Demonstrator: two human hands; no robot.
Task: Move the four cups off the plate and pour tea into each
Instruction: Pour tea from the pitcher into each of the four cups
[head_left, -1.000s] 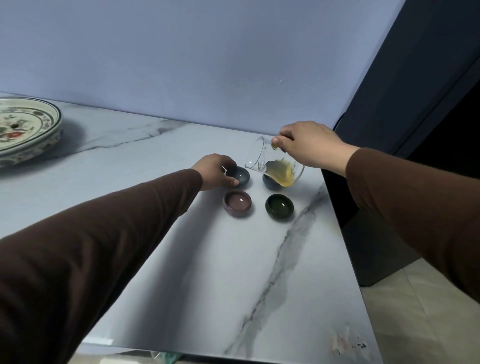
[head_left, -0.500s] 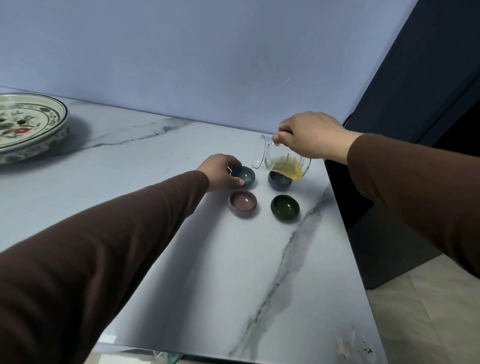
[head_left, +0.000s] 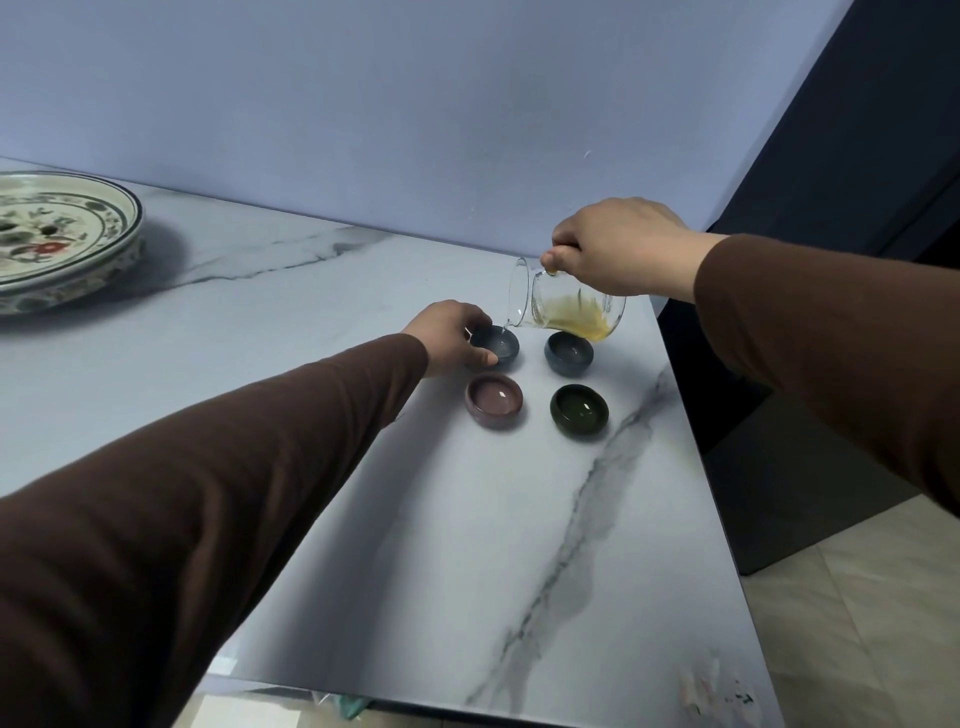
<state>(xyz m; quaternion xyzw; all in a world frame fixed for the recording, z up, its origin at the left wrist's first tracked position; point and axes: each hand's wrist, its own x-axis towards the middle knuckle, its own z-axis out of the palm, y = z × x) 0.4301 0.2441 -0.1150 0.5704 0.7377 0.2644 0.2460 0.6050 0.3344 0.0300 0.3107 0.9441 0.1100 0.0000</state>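
Four small cups stand in a square on the marble table (head_left: 311, 291), off the plate. My left hand (head_left: 449, 338) grips the far-left blue cup (head_left: 497, 346) by its side. My right hand (head_left: 618, 247) holds a glass pitcher (head_left: 566, 306) by its handle, tipped steeply left, its spout just over that blue cup's rim, yellow tea lying along its lower side. The second blue cup (head_left: 569, 353) sits under the pitcher's body. Nearer me are a pink cup (head_left: 494, 400) and a dark green cup (head_left: 579, 410), both glistening inside.
A painted floral plate (head_left: 104, 249) sits at the far left of the table. A blue wall runs behind. The table's right edge drops to a dark panel and tiled floor (head_left: 857, 623) just right of the cups.
The pitcher has shifted left from above the far-right blue cup and tipped further, bringing its spout over the far-left blue cup. My left hand stays on that cup.
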